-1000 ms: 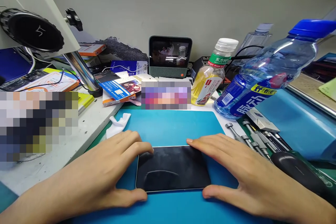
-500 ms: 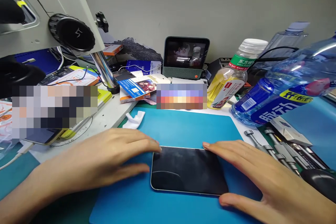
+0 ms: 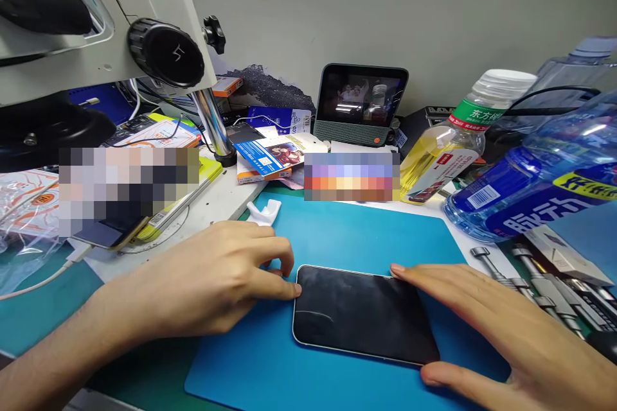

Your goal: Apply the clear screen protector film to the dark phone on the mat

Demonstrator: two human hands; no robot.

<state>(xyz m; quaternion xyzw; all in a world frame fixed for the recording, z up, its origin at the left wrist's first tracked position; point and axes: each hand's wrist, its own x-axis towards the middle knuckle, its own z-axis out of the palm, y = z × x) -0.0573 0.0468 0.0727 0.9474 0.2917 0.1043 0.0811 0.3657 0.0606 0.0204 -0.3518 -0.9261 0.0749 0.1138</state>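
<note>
A smartphone (image 3: 364,314) with a dark, smudged screen lies face up on a blue mat (image 3: 250,366). My right hand (image 3: 501,327) spans its right end, fingertips on the far long edge and thumb on the near corner. At the phone's left edge is my left hand (image 3: 226,279), one outstretched digit touching the frame near the far corner. Its other visible fingers bend downward, apart from that digit, with nothing seen between them. Just beyond the left hand sits a small white curved piece (image 3: 264,210).
A microscope (image 3: 166,51) stands at the left. Behind the mat are boxes (image 3: 272,157) and a smart display (image 3: 361,103). A tea bottle (image 3: 448,135) and a large blue-labelled bottle (image 3: 525,186) stand at the right, near metal screwdrivers (image 3: 544,276). Another phone (image 3: 110,231) is plugged in at left.
My left hand's fingers have bent, and one digit now meets the phone's left edge. The right hand keeps its grip. The whole view has shifted, so things appear further right.
</note>
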